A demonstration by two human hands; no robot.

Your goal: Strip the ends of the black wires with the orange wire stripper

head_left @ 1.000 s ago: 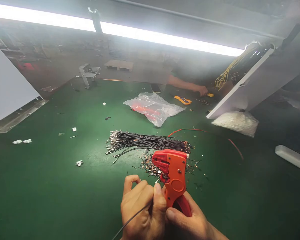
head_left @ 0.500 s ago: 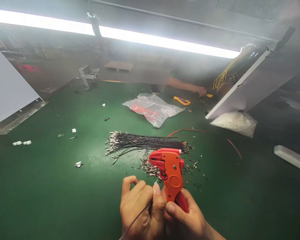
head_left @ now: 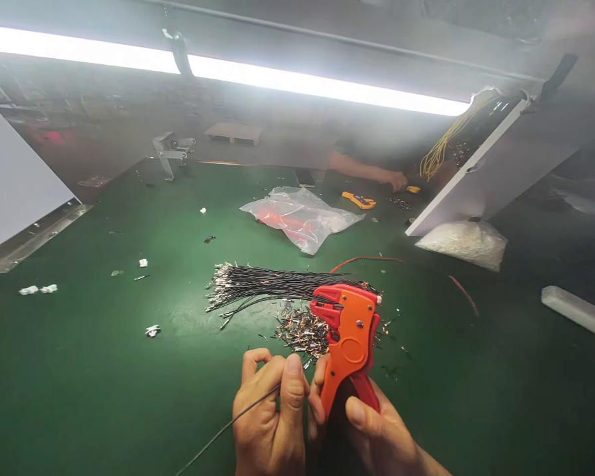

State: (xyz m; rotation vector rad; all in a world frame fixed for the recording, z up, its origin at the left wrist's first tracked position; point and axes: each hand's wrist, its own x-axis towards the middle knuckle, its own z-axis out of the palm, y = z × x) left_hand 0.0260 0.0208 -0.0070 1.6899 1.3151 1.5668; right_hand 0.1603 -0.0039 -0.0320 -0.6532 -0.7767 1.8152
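Between the thumb and fingers of my left hand is pinched a dark wire, whose tail trails down to the lower left. My right hand grips an orange and red wire stripper by its handles, jaws pointing left and parted. The wire's tip is hidden by my fingers and lies below the jaws. Just behind the tool, a bundle of black wires with metal terminals at the left end rests on the green table. Under the jaws spreads a pile of wire scraps.
A clear plastic bag with red contents lies further back. Near it are yellow wire strippers and another person's arm. White connectors dot the left side. A white panel leans at right beside a filled bag.
The wire stripper has moved right and slightly up, away from my left hand. My left hand has shifted slightly left, and more of the wire and scrap pile shows.
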